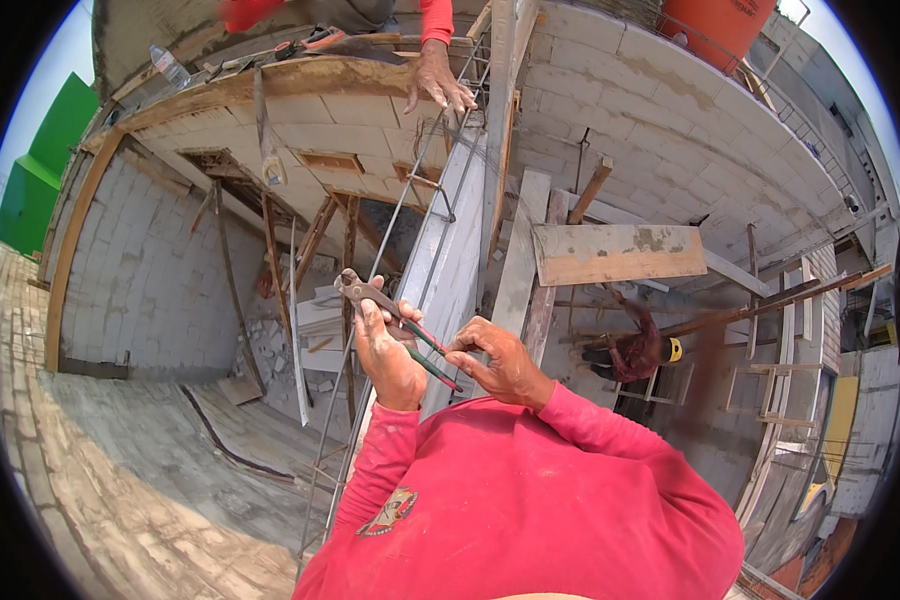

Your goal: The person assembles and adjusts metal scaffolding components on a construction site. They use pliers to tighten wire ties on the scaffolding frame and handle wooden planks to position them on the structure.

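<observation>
While a pair of pincers (375, 297) is held out in front of the chest, its handles set slightly apart and its head pointed away to the upper left, the tool is wrapped firmly by the left grip (395, 355). By the right grip (507, 365) the red-covered handle is met at the fingertips, which are drawn close together; whether anything thin is pinched there cannot be told. Beneath the tool, long steel bars (407, 192) are seen running along a pale concrete beam (455, 235). At the beam's far end, a co-worker's hand (438, 80) is held with fingers spread beside the bars. To the right, a broad board (620, 254) is laid across timber supports, and farther down another person is seen in a yellow helmet (675, 350). At the upper left, a clear bottle (170, 66) is seen near a curved wooden edge (300, 82).
</observation>
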A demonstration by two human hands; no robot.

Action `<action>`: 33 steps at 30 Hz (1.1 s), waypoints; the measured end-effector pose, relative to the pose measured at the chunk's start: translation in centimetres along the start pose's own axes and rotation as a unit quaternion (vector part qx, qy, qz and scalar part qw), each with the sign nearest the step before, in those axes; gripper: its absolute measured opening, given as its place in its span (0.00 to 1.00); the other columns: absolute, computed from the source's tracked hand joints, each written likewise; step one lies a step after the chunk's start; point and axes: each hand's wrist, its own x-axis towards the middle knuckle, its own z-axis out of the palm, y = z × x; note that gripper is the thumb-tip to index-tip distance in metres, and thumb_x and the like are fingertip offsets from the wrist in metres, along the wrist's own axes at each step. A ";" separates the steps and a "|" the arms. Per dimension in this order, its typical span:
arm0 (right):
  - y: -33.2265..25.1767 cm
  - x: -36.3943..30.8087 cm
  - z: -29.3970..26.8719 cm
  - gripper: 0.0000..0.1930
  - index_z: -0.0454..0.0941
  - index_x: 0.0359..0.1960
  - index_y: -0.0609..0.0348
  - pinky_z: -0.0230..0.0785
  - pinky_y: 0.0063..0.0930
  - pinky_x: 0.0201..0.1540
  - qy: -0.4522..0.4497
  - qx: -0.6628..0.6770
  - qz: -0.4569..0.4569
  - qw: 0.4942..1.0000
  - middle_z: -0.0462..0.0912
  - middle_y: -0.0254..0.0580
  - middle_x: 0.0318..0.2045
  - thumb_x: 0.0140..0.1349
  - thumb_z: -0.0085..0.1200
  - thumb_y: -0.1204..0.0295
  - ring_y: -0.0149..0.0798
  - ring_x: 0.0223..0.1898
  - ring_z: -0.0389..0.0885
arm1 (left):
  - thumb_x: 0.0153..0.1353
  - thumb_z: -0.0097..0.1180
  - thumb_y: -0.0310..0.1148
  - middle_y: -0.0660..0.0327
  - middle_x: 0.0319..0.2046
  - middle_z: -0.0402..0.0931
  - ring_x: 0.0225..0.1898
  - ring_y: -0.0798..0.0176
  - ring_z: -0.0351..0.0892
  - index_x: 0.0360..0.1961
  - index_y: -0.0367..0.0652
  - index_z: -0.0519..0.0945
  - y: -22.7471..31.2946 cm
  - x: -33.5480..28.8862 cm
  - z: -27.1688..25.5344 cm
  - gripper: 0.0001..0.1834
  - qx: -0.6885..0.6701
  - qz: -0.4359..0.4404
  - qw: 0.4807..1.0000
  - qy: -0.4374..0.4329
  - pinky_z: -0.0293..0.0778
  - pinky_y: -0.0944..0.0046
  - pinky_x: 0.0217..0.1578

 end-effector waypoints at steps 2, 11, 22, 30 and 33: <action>0.9 1.4 -1.3 0.11 0.77 0.43 0.66 0.78 0.33 0.44 -0.011 0.117 0.055 0.992 0.83 0.39 0.37 0.74 0.57 0.67 0.31 0.40 0.83 | 0.81 0.44 0.45 0.69 0.32 0.63 0.36 0.68 0.74 0.65 0.34 0.68 -0.1 1.3 1.0 0.25 0.010 0.015 1.000 0.005 0.77 0.63 0.40; 3.1 6.4 -4.8 0.13 0.73 0.51 0.64 0.79 0.32 0.40 -0.068 0.300 0.272 0.912 0.81 0.47 0.42 0.72 0.59 0.70 0.33 0.39 0.84 | 0.81 0.43 0.43 0.67 0.32 0.68 0.36 0.67 0.79 0.65 0.35 0.68 -2.4 5.5 6.2 0.23 0.064 -0.004 0.998 0.011 0.83 0.61 0.41; 7.5 10.4 -9.9 0.16 0.78 0.47 0.57 0.79 0.41 0.47 -0.016 -0.041 -0.082 0.996 0.78 0.45 0.48 0.62 0.67 0.65 0.49 0.47 0.81 | 0.80 0.45 0.36 0.70 0.25 0.67 0.41 0.69 0.77 0.70 0.37 0.67 -4.0 11.2 11.1 0.23 0.017 -0.037 0.999 0.011 0.78 0.63 0.53; 10.9 12.9 -10.8 0.16 0.77 0.43 0.56 0.79 0.40 0.46 0.081 -0.073 -0.095 0.990 0.79 0.42 0.45 0.56 0.70 0.70 0.47 0.44 0.82 | 0.77 0.52 0.34 0.62 0.39 0.79 0.49 0.65 0.79 0.68 0.39 0.66 -6.2 12.7 14.3 0.22 0.068 0.024 0.997 -0.021 0.77 0.61 0.58; 11.4 13.4 -11.1 0.16 0.77 0.43 0.57 0.79 0.40 0.46 0.073 -0.074 -0.121 0.987 0.79 0.42 0.43 0.56 0.70 0.72 0.48 0.44 0.82 | 0.76 0.54 0.34 0.59 0.46 0.80 0.52 0.63 0.79 0.66 0.40 0.68 -6.1 13.3 14.8 0.22 0.078 0.017 0.997 -0.018 0.77 0.58 0.59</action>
